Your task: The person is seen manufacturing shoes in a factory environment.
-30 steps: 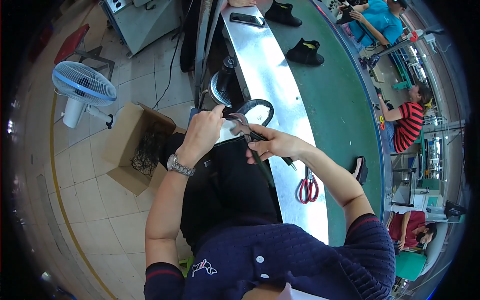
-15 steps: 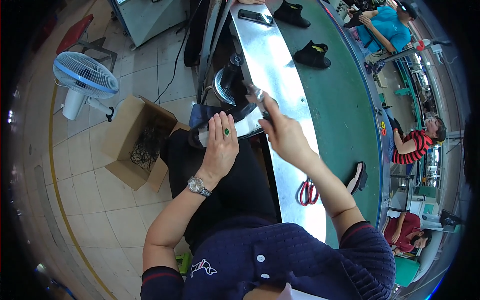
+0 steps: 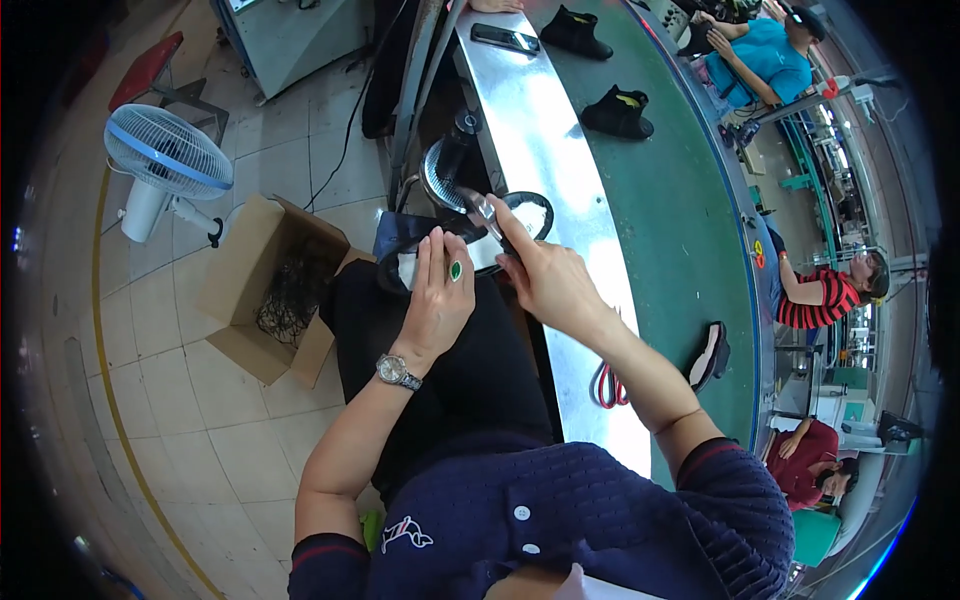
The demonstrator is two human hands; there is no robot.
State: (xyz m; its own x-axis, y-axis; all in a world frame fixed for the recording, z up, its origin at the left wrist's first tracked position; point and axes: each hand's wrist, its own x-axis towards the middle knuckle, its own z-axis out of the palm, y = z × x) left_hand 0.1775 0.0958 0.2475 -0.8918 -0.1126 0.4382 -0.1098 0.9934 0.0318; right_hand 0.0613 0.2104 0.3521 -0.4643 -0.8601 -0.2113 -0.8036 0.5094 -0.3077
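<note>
A black shoe [image 3: 531, 213] with a white underside lies bottom up across my lap, its far end reaching the metal table edge. Over its near part lies my left hand [image 3: 440, 290], fingers side by side and gripping it, the thumb hidden. My right hand [image 3: 553, 280] is closed round a hand tool [image 3: 480, 209] with a shiny metal end. This tool is held over the middle of the shoe; its exact kind is blurred, and I cannot tell whether it touches the underside.
Red-handled scissors [image 3: 606, 385] and a phone [image 3: 505, 39] lie on the metal table [image 3: 560, 130]. Beyond, black shoes [image 3: 618, 113] rest on a green belt [image 3: 665, 230]. An open cardboard box [image 3: 235, 270] holding dark tangled strands and a fan [image 3: 165, 160] stand left. Several people work nearby.
My right hand and the tool have moved left and slightly down, closer to my left hand. More of the shoe's white underside shows now. My left hand stays on the shoe.
</note>
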